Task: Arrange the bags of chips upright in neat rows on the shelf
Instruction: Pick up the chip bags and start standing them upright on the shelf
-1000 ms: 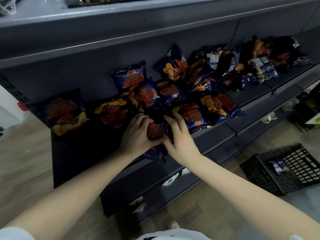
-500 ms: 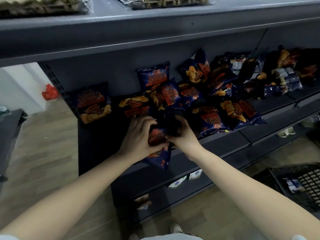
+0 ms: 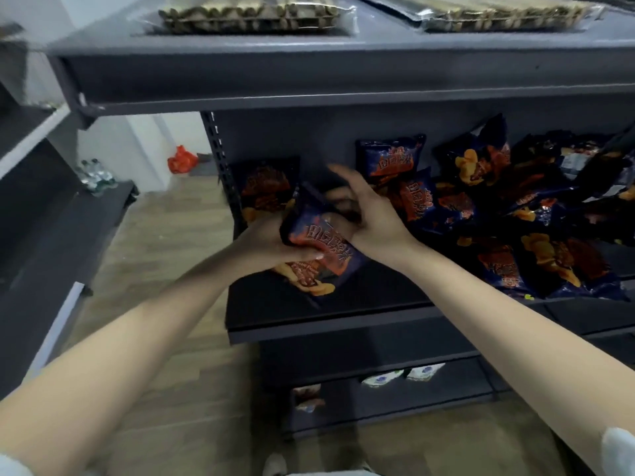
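Lifted from the pile (image 3: 515, 235), the bag of chips (image 3: 323, 250) hung over the left end of the shelf (image 3: 309, 314), gripped by the left hand (image 3: 271, 243) and right hand (image 3: 372, 218), and might flop flat if released tilted.

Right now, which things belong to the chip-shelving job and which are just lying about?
Job: chip bag held by left hand and right hand; loose chip bags; upright bag; shelf.
Lying about: red bag on floor; wrapped trays above; white packets below.
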A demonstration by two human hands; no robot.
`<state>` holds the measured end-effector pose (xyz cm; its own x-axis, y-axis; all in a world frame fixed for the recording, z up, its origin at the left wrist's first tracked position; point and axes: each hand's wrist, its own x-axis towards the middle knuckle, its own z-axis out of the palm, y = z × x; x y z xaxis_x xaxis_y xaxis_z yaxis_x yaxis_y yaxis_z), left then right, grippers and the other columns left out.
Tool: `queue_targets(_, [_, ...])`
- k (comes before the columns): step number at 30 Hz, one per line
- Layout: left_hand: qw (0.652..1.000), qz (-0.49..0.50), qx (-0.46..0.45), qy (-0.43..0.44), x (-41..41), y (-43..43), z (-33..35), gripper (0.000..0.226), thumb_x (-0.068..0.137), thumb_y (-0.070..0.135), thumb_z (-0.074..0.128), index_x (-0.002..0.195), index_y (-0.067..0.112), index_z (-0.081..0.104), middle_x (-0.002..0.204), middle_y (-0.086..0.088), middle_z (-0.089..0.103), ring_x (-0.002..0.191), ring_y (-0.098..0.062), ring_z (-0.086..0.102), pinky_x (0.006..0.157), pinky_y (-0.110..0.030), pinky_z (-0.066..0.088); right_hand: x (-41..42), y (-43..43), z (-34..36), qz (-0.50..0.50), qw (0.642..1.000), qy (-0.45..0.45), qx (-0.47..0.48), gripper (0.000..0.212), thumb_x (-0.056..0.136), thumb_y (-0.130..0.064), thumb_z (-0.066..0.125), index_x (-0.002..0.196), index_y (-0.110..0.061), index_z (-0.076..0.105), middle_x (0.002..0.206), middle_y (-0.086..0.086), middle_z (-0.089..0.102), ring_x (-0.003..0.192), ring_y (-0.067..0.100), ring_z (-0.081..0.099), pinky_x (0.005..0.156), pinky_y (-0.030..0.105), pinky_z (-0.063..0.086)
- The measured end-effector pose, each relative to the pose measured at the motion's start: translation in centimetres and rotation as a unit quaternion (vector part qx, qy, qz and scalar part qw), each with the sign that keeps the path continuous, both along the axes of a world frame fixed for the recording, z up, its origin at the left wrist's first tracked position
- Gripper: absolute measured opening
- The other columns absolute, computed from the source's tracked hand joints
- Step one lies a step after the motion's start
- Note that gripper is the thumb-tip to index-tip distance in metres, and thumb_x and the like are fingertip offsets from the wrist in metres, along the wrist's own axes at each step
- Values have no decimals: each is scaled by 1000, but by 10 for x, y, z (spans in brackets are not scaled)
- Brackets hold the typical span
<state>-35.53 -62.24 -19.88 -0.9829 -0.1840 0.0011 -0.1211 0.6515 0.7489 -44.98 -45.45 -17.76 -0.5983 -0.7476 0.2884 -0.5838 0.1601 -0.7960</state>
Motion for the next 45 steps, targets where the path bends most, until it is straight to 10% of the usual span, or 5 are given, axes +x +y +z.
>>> queue_targets(5, [978, 141, 139, 71, 26, -25, -15, 51, 65, 35, 83, 109, 27, 57, 96, 17, 63, 89, 2, 62, 69, -8, 45, 1, -27, -7, -39, 996, -85, -6, 52, 87, -33, 66, 133, -25, 43, 104, -10, 63, 93, -4, 58, 80, 5, 44])
queue_targets(17, [925, 250, 255, 133, 58, -41, -40, 58, 72, 28, 78, 121, 20, 48, 105, 8, 64, 93, -5, 63, 72, -17, 52, 26, -70, -67, 83, 982, -170, 2, 43, 82, -9, 71, 107, -39, 50, 115, -9, 61, 116, 13, 56, 103, 31, 43])
queue_targets(27, [913, 277, 280, 107, 48, -53, -62, 55, 84, 19, 68, 131, 15, 40, 109, 3, 60, 101, -14, 61, 79, -24, 52, 4, -61, -79, -25, 996, 82, 30, 58, 88, -25, 65, 138, -7, 41, 120, 5, 58, 110, 11, 54, 92, 17, 41])
queue_targets(33, [924, 294, 226, 97, 11, -61, -61, 58, 86, 18, 66, 135, 11, 35, 111, 0, 55, 96, -14, 57, 68, -16, 48, -20, -31, -102, -87, 943, 265, 182, 50, 92, -41, 37, 129, -12, 53, 135, 14, 49, 125, 38, 46, 105, 59, 34])
queue_targets(45, [942, 301, 137, 55, -18, -57, -66, 41, 90, 18, 59, 129, 11, 45, 117, -3, 56, 110, -21, 53, 89, -30, 42, -24, -14, -130, -111, 920, 233, 296, 60, 90, -46, 19, 145, -27, 31, 156, 8, 22, 145, 35, 10, 112, 60, 9])
